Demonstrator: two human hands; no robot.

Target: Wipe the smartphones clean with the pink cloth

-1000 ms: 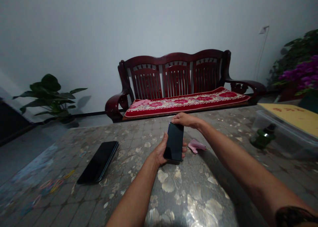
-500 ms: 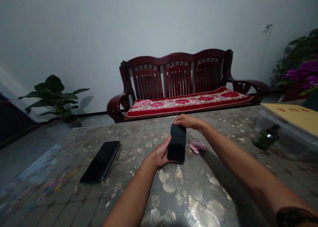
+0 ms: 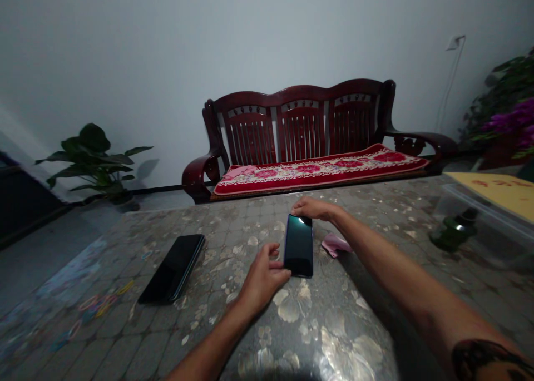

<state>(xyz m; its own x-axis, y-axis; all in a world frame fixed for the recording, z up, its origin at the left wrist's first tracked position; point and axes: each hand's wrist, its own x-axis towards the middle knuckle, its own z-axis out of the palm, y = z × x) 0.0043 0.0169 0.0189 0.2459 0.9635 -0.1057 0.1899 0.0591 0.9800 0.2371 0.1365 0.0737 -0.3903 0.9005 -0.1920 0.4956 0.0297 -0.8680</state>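
A dark smartphone (image 3: 299, 247) lies screen up in front of me, with a sheen across its glass. My right hand (image 3: 312, 207) is closed at the phone's far edge, its fingertips gripping the top. At the near left corner is my left hand (image 3: 263, 275), fingers apart, with the thumb and a fingertip at the phone's edge but not wrapped round it. A crumpled pink cloth (image 3: 335, 243) rests just right of the phone, partly behind my right forearm.
On the patterned tabletop (image 3: 225, 331), a larger black device (image 3: 172, 268) and colourful rubber bands (image 3: 102, 306) lie to the left. At right stand a green bottle (image 3: 453, 231) and a clear plastic box (image 3: 494, 242) under a yellow sheet (image 3: 500, 189). Beyond is a wooden bench (image 3: 300, 125).
My left hand has loosened from under the phone and moved down and left, its fingers opening. The phone has shifted slightly nearer. My right hand stays at its top edge.
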